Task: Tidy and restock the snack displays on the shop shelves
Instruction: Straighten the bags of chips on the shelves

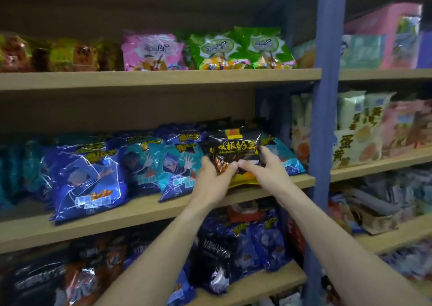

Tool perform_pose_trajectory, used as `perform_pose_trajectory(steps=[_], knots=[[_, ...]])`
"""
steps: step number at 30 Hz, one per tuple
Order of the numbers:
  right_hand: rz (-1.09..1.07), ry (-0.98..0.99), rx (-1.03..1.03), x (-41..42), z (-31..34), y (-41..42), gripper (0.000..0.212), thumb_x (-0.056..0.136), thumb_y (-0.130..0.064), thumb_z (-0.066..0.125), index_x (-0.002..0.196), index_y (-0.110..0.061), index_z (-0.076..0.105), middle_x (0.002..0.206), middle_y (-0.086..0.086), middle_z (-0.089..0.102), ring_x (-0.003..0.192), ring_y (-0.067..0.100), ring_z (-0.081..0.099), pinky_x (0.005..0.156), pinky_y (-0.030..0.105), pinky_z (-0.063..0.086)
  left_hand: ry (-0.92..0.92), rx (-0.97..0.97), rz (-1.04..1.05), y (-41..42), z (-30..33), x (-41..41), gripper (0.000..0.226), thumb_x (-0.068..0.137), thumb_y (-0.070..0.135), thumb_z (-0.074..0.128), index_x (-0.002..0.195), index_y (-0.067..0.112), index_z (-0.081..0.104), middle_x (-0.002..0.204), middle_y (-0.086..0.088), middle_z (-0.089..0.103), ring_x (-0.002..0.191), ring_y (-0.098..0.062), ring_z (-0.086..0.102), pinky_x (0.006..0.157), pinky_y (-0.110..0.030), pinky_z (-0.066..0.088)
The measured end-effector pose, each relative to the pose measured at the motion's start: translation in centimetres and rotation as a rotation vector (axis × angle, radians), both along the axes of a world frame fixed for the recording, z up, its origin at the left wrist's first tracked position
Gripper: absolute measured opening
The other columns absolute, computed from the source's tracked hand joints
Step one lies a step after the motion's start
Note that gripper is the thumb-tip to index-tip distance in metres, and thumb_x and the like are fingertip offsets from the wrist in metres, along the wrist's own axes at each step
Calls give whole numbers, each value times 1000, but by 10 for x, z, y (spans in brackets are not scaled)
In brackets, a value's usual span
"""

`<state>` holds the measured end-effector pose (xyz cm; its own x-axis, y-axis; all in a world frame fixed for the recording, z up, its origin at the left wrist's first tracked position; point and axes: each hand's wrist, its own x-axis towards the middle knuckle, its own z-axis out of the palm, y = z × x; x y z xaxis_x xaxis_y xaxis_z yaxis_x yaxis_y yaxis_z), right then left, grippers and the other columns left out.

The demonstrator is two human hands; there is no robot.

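Note:
A black snack packet (236, 150) with yellow lettering and a yellow lower edge stands upright at the right end of the middle shelf (140, 214). My left hand (214, 177) grips its lower left side, thumb across the front. From the right, my right hand (263, 168) grips the packet, with the thumb meeting the left thumb on its front. Blue and teal snack bags (86, 177) lie in a row to the left of the packet, and another teal bag (284, 154) sits just behind my right hand.
The top shelf (163, 78) carries pink and green bags (154, 52). Dark and blue bags (224, 252) fill the bottom shelf. A blue upright post (323, 118) divides this bay from the right one, which holds pale egg-yolk snack packs (357, 128) and a pink box (383, 34).

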<state>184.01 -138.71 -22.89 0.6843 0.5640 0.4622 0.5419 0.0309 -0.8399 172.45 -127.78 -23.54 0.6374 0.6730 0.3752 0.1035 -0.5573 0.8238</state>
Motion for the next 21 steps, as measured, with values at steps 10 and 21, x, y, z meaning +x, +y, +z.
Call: perform_pose_trajectory(steps=[10,21], knots=[[-623,-383,-110,72,2,-27,43,92,-16,62,135,-10,54,127,11,63,121,29,53,97,44,48,37,2,226,0,-3,25,67,95,54,65,138,12,35,138,-9,49,131,-29,48,113,-50,40],[-206,87,-585,107,51,4,95,62,-49,92,134,-6,49,108,3,61,79,15,59,60,25,44,-57,-79,298,19,-1,22,77,80,60,78,133,18,43,129,-2,56,122,-23,52,109,-47,45]])
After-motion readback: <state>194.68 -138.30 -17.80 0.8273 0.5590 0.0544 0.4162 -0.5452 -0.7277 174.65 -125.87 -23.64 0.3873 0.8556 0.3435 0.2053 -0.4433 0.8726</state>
